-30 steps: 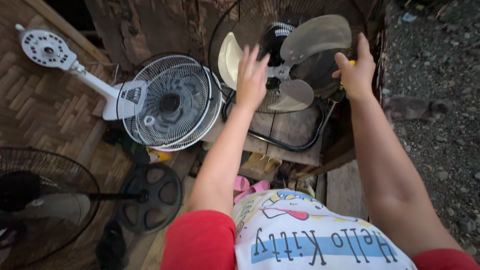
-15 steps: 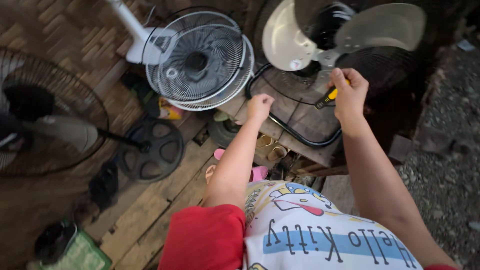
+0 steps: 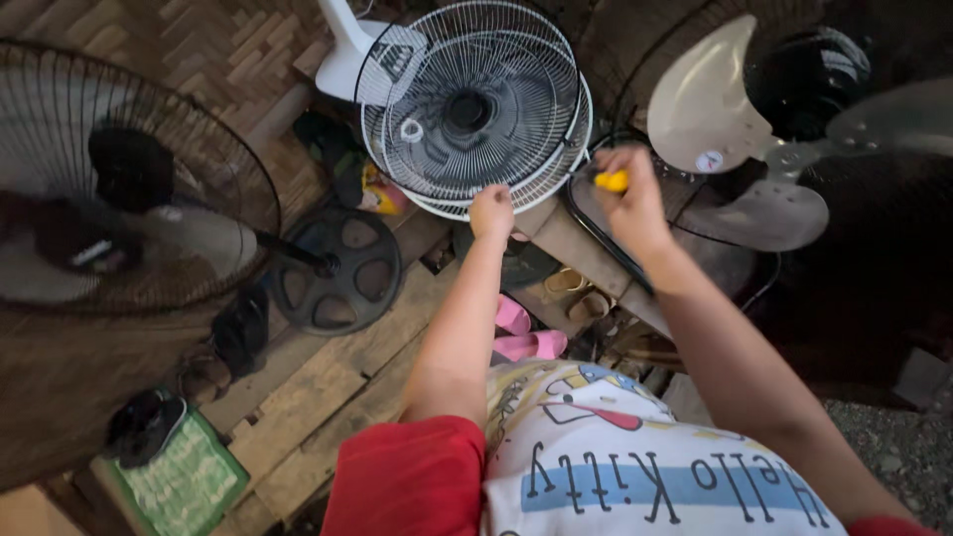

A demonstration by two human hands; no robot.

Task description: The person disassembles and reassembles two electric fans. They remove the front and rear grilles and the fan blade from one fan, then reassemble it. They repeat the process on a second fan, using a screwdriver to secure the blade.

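Head view, looking down over the person's chest and both outstretched arms. Right hand (image 3: 630, 203) is closed, its fingers gripping a tool with a yellow handle (image 3: 613, 181); only the handle shows, the working end is hidden by the hand. This hand sits at the rim of a black wire fan guard (image 3: 596, 233), just beside the pale three-blade fan propeller (image 3: 740, 139) at upper right. Left hand (image 3: 491, 211) is curled into a loose fist at the lower edge of the white wire fan grilles (image 3: 472, 104); whether the fingers pinch a wire or merely rest against it cannot be told. The white grilles lie stacked, leaning on a white fan housing (image 3: 347, 50) behind them.

At left stands a dark fan (image 3: 119, 179) in its round cage, its stem running to a black round base (image 3: 338, 268) on the wooden plank floor (image 3: 328, 387). Pink sandals (image 3: 526, 333) lie on the floor between the arms. A green woven mat (image 3: 184, 476) with a dark shoe (image 3: 144, 422) on it occupies the lower left corner.
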